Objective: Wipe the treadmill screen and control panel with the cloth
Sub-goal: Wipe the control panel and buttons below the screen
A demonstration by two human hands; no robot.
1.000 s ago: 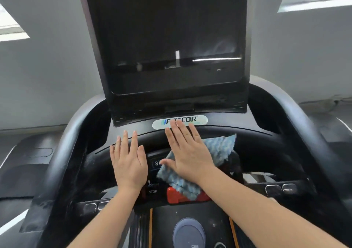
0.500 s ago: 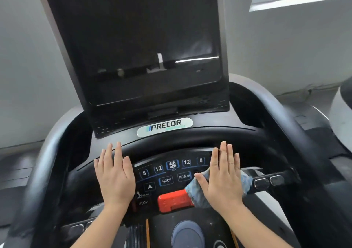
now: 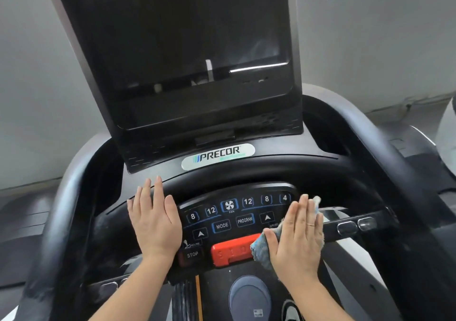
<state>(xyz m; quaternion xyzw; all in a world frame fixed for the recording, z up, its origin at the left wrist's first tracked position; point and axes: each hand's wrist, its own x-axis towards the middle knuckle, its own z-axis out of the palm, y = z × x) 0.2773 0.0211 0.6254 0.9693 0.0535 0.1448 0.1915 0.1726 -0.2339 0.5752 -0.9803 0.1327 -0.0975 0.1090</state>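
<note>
The treadmill's dark screen (image 3: 187, 57) stands tilted above the black control panel (image 3: 229, 219), which carries lit buttons and a red stop bar (image 3: 232, 250). My right hand (image 3: 296, 239) lies flat on the blue cloth (image 3: 260, 251), pressing it against the panel's right end; the cloth shows below my thumb and past my fingertips. My left hand (image 3: 154, 222) rests flat, fingers spread, on the panel's left end and holds nothing.
A curved black handrail (image 3: 385, 172) rings the console, with metal grip sensors (image 3: 355, 225) on the crossbar at the right. A Precor badge (image 3: 218, 156) sits below the screen. Grey walls stand behind, and another machine's edge (image 3: 446, 135) shows far right.
My right hand has slid the cloth from the panel's middle to its right end, uncovering the buttons. My left hand stayed in place. The view shifted rightward.
</note>
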